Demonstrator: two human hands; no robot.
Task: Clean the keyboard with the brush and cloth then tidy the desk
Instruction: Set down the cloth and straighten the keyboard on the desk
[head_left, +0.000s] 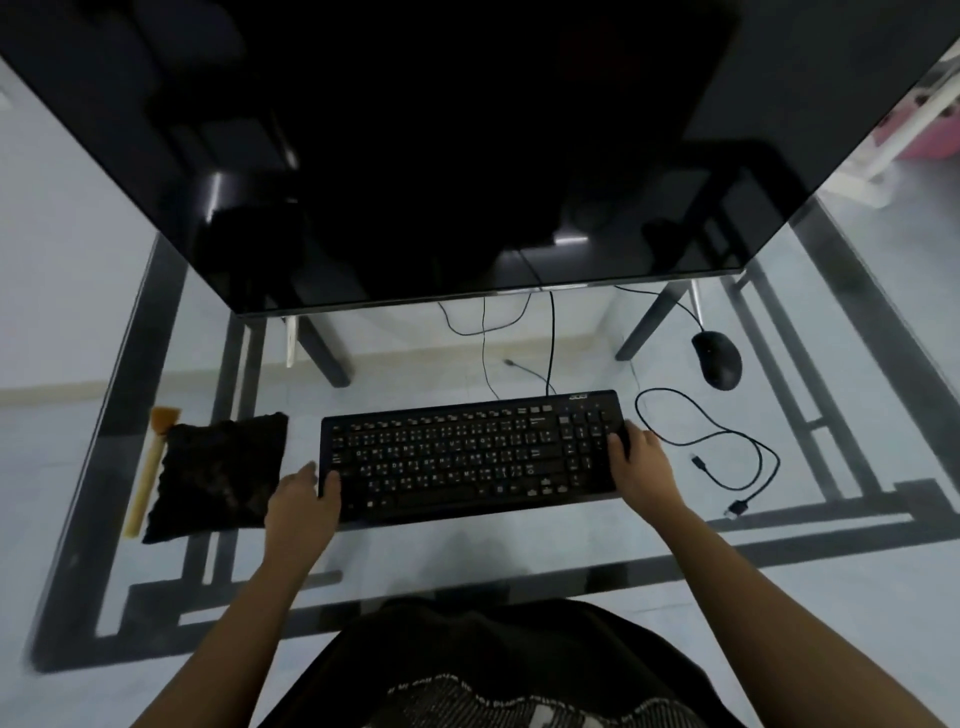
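Person's got both hands on the black keyboard (467, 457): left hand (301, 499) grips the left end, right hand (641, 462) grips the right end, thumbs on top. It sits mid glass desk (467, 545). Just left are the dark cloth (218, 475) and the brush (150, 462) beside it. A loose cable (727, 452) lies to the right, with the mouse (717, 358) and monitor (441, 156) further back.

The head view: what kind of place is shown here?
Most likely a computer workstation, at home or in a small office. A glass-topped desk carries a large dark monitor, a black keyboard and a wired mouse.
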